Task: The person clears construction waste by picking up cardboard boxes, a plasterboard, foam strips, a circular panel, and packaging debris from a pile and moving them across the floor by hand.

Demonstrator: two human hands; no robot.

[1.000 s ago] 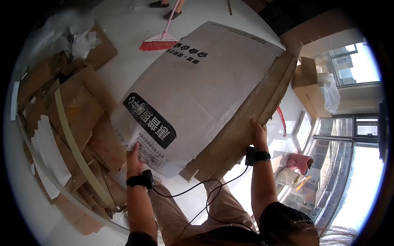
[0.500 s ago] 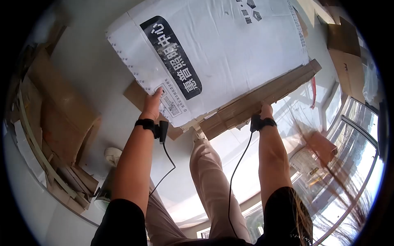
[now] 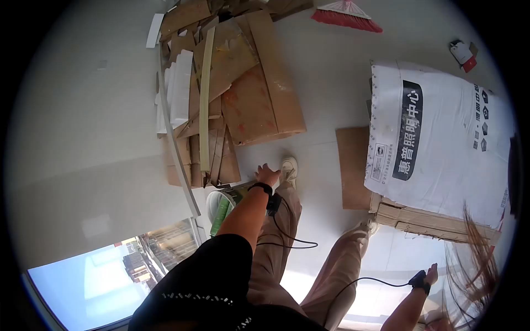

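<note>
My left hand (image 3: 269, 174) is in the air beside my shoe (image 3: 289, 170), fingers apart and holding nothing. A bucket (image 3: 214, 208) with something green inside stands just left of that forearm. Close to the hand, flattened cardboard (image 3: 264, 105) lies in a pile. My right hand (image 3: 432, 273) is at the lower right, seen small and edge-on; it looks loosely open, with nothing visible in it. Above it, and apart from it, the large white-wrapped package (image 3: 447, 143) with black lettering rests against folded cardboard (image 3: 425, 219) along its lower edge.
A brown cardboard sheet (image 3: 353, 168) lies on the floor left of the package. A broom (image 3: 348, 15) with red bristles is at the top. White foam strips (image 3: 179, 88) and a long yellowish strip (image 3: 206, 102) lie on the pile. A window (image 3: 105, 276) is at the lower left.
Both hands have come off the package and its cardboard edge. My view has swung left, so the package now sits at the right. My left hand has moved towards the cardboard pile.
</note>
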